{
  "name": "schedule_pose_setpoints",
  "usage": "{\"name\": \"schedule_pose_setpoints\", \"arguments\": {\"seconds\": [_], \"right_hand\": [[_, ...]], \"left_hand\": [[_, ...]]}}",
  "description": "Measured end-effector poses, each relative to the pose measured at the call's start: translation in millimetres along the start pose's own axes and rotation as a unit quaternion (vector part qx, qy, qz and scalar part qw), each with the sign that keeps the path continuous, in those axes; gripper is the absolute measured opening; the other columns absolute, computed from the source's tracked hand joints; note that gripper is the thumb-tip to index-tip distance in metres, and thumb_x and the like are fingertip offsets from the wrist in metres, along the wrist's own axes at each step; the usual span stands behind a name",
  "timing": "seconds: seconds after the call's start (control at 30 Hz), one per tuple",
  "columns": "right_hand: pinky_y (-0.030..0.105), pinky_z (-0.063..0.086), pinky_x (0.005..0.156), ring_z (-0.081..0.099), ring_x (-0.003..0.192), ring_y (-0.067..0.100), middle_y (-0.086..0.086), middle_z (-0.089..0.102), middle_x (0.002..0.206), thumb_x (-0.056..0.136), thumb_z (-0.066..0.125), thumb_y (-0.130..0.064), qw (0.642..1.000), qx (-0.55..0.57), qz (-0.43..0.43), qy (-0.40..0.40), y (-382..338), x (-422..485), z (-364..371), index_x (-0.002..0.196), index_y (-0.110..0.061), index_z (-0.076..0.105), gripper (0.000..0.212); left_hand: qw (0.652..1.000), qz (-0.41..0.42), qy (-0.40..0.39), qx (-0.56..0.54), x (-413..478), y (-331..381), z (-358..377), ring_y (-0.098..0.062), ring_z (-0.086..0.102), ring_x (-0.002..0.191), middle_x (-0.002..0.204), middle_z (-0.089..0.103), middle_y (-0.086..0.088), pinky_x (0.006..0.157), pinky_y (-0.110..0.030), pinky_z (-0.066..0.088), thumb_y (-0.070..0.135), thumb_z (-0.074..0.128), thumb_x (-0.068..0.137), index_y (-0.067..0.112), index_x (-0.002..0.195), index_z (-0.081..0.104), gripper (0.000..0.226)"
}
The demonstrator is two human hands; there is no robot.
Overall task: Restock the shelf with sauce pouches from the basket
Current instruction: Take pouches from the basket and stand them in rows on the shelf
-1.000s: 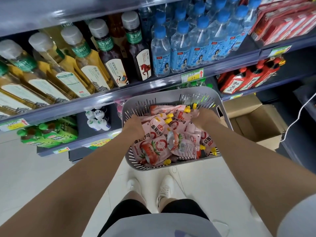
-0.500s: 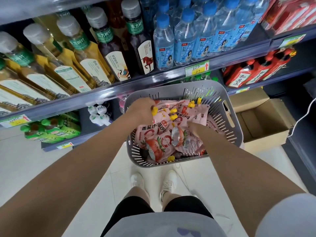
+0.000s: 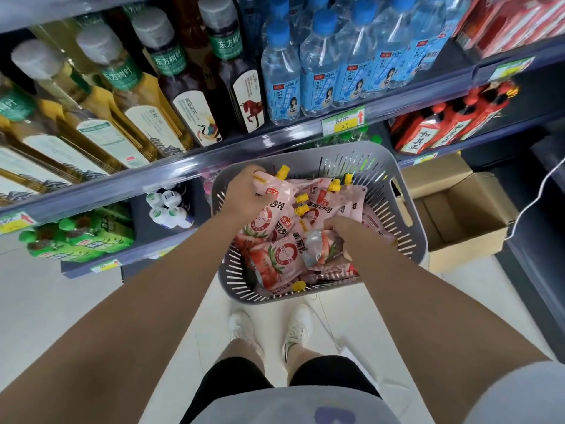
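The left hand's fingers are curled tight round the top corner of a pouch, a soft, glossy pink sachet with a stubby yellow screw cap jutting from its upper edge; this pouch is raised a little above the heap at the far left of the basket. The right hand is knuckles-up with its fingers bent down into the pile beside a crumpled, shiny pouch, but they are hidden and I cannot tell whether they have hold of anything. Around both hands lie the other pouches, flat, slick and overlapping, printed with red tomatoes and rings. They fill a grey plastic basket, rectangular with rounded corners and slotted walls. Just beyond it runs the shelf, fronted by a clear plastic strip and carrying square-shouldered tea bottles and clear water bottles with blue caps. An open cardboard box sits on the pale tiled floor to the right.
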State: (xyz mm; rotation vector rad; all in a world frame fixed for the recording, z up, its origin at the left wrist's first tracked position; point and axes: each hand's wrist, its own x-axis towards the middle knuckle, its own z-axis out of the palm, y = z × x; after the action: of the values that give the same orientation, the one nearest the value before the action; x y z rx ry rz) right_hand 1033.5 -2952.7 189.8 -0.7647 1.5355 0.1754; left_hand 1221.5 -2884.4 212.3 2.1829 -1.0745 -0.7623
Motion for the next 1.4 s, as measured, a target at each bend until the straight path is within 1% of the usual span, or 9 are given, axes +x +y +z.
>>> {"name": "schedule_pose_setpoints", "arguments": {"seconds": [0.17, 0.23, 0.37, 0.53, 0.67, 0.77, 0.9, 1.1, 1.4], "right_hand": [[0.049, 0.054, 0.088, 0.06, 0.074, 0.025, 0.013, 0.055, 0.084, 0.08, 0.052, 0.001, 0.998, 0.047, -0.03, 0.024, -17.1, -6.7, -18.9, 0.086, -0.002, 0.051, 0.006], [0.048, 0.058, 0.072, 0.063, 0.087, 0.029, 0.017, 0.057, 0.111, 0.074, 0.061, -0.001, 0.998, 0.045, -0.039, 0.023, -22.5, -1.1, -28.6, 0.117, -0.003, 0.05, 0.044], [0.064, 0.045, 0.09, 0.052, 0.116, 0.038, 0.013, 0.046, 0.133, 0.046, 0.056, 0.005, 0.995, 0.012, -0.093, 0.017, -24.5, 4.5, -40.5, 0.147, -0.025, 0.023, 0.11], [0.05, 0.05, 0.087, 0.053, 0.111, 0.031, 0.012, 0.052, 0.123, 0.026, 0.053, 0.0, 0.995, -0.008, -0.097, 0.008, -15.0, 14.2, -32.1, 0.093, -0.011, 0.045, 0.067], [0.055, 0.031, 0.108, 0.036, 0.131, 0.028, 0.009, 0.046, 0.129, 0.066, 0.045, 0.007, 0.993, 0.052, -0.11, -0.006, -10.4, 16.4, -7.1, 0.08, -0.004, 0.036, 0.02], [0.049, 0.038, 0.103, 0.047, 0.123, 0.032, 0.014, 0.05, 0.133, 0.073, 0.064, -0.018, 0.99, 0.074, -0.118, 0.004, -6.3, 28.9, 6.3, 0.128, 0.002, 0.044, 0.062], [0.055, 0.045, 0.099, 0.058, 0.118, 0.035, 0.01, 0.059, 0.131, 0.019, 0.093, -0.057, 0.988, 0.038, -0.142, 0.045, 1.6, 54.1, 8.9, 0.143, -0.016, 0.039, 0.141], [0.05, 0.044, 0.102, 0.039, 0.134, 0.038, 0.02, 0.028, 0.151, 0.052, 0.088, -0.054, 0.943, -0.278, -0.103, 0.154, -1.5, 31.0, 9.9, 0.153, -0.006, 0.0, 0.142], [0.058, 0.041, 0.102, 0.028, 0.139, 0.043, 0.019, 0.011, 0.158, 0.063, 0.09, -0.03, 0.939, -0.265, -0.116, 0.186, 20.9, 41.6, 6.7, 0.152, -0.018, -0.017, 0.139]], "left_hand": [[0.995, -0.007, -0.003, 0.095, -3.3, -8.7, 19.8, -0.028, 0.046, 0.122, 0.129, 0.05, -0.014, 0.101, -0.037, 0.039, 0.01, 0.068, 0.085, 0.002, 0.133, 0.038, 0.057], [0.991, 0.001, -0.004, 0.133, -4.6, -9.3, 23.2, -0.03, 0.035, 0.134, 0.141, 0.039, -0.018, 0.111, -0.041, 0.031, 0.013, 0.066, 0.087, 0.001, 0.142, 0.028, 0.068], [0.984, 0.031, 0.018, 0.174, -14.9, -12.6, 26.3, -0.032, 0.036, 0.135, 0.146, 0.032, -0.018, 0.104, -0.046, 0.041, 0.022, 0.061, 0.091, 0.004, 0.149, 0.016, 0.075], [0.975, 0.043, 0.021, 0.218, -26.3, -22.7, 32.4, -0.031, 0.039, 0.132, 0.147, 0.031, -0.014, 0.102, -0.049, 0.041, 0.031, 0.054, 0.092, 0.011, 0.151, 0.01, 0.076], [0.961, 0.02, -0.01, 0.276, -29.2, -29.5, 33.6, -0.029, 0.036, 0.132, 0.148, 0.025, -0.01, 0.104, -0.048, 0.038, 0.05, 0.069, 0.079, 0.015, 0.151, 0.001, 0.105], [0.955, 0.0, -0.027, 0.295, -28.6, -32.6, 34.0, -0.031, 0.037, 0.13, 0.146, 0.025, -0.009, 0.1, -0.05, 0.041, 0.057, 0.076, 0.07, 0.019, 0.15, -0.006, 0.121], [0.951, -0.013, -0.032, 0.306, -28.2, -32.7, 35.2, -0.031, 0.037, 0.125, 0.14, 0.027, -0.011, 0.092, -0.046, 0.046, 0.052, 0.076, 0.071, 0.023, 0.15, -0.011, 0.122], [0.949, -0.039, -0.029, 0.31, -29.2, -29.2, 37.8, -0.033, 0.037, 0.124, 0.138, 0.026, -0.012, 0.094, -0.048, 0.045, 0.059, 0.074, 0.07, 0.026, 0.149, -0.016, 0.124], [0.951, -0.04, -0.045, 0.305, -24.3, -23.9, 35.7, -0.035, 0.041, 0.123, 0.139, 0.029, -0.013, 0.098, -0.048, 0.042, 0.056, 0.076, 0.068, 0.022, 0.15, -0.015, 0.127]]}}
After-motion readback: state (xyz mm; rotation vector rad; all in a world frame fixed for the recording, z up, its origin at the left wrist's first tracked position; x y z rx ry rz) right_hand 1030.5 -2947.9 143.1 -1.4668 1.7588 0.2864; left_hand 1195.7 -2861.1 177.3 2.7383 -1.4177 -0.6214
